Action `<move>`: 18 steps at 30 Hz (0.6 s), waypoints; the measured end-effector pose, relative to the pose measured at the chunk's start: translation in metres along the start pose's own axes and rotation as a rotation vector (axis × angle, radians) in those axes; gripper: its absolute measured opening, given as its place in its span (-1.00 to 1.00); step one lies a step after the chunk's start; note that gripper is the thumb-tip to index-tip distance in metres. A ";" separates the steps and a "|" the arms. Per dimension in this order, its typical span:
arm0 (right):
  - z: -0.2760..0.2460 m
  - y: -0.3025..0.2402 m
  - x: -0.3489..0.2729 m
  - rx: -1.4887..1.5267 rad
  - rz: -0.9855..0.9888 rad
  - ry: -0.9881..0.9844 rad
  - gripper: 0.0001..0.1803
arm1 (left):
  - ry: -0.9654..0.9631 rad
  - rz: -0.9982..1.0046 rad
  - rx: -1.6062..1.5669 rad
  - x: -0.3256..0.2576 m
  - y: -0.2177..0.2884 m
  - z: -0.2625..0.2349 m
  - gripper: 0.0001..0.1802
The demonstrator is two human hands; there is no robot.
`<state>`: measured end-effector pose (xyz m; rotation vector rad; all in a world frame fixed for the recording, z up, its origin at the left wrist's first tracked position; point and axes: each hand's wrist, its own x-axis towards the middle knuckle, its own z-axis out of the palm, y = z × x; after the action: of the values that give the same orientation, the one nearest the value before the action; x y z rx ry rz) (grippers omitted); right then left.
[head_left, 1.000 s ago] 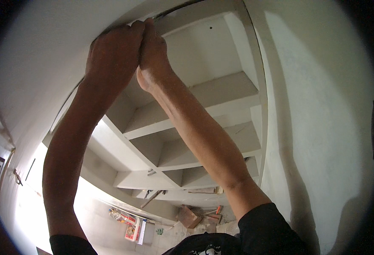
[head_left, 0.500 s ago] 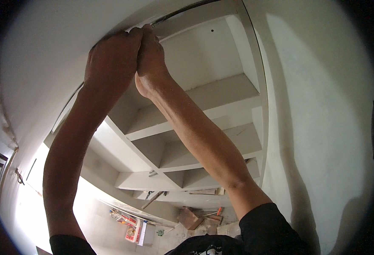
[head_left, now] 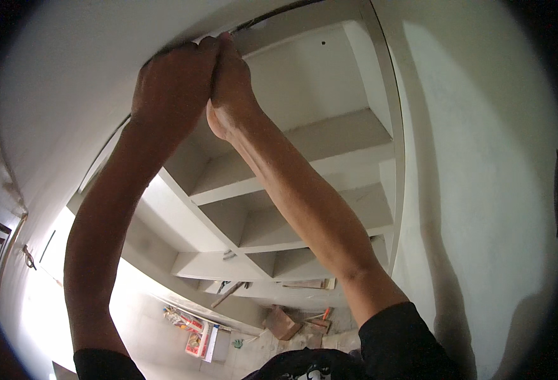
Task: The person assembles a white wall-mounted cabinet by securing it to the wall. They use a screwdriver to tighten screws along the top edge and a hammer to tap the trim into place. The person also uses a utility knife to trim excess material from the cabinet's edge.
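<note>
Both my arms reach up to the top edge of a pale built-in shelf unit (head_left: pixel 329 136). My left hand (head_left: pixel 172 82) is closed, its back toward me, against the top edge. Pressed right beside it is my right hand (head_left: pixel 231 85), also closed, with the fingertips near the upper board. The fingers are mostly hidden, so whatever they hold cannot be made out. A narrow dark gap (head_left: pixel 272 16) runs along the top of the unit, just right of my fingers.
A smooth pale wall (head_left: pixel 494 158) stands at the right. Below, a stick-like tool (head_left: pixel 229 295) lies on a lower shelf. On the floor are a brown block-like piece (head_left: pixel 282 323), an orange-handled tool (head_left: pixel 326 313) and a red-and-white container (head_left: pixel 196 342). Bright light enters at lower left.
The whole view has shifted slightly, moving the shelves a little rightward in the picture. My hands stay closed together at the same top edge.
</note>
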<state>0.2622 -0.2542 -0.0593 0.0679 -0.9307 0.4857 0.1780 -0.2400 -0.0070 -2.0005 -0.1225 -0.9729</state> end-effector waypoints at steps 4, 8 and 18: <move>0.011 -0.001 -0.007 -0.152 0.008 0.130 -0.43 | -0.006 -0.023 -0.044 -0.003 0.000 -0.009 -0.83; 0.006 0.002 -0.001 -0.035 0.007 0.009 -0.40 | 0.051 0.002 -0.054 -0.002 -0.004 -0.004 -0.82; 0.007 0.013 0.002 -0.071 0.007 0.082 -0.47 | -0.065 -0.032 0.046 -0.008 -0.001 -0.014 -0.79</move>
<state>0.2527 -0.2431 -0.0555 -0.0195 -0.8675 0.4585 0.1643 -0.2473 -0.0073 -1.9941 -0.2107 -0.9177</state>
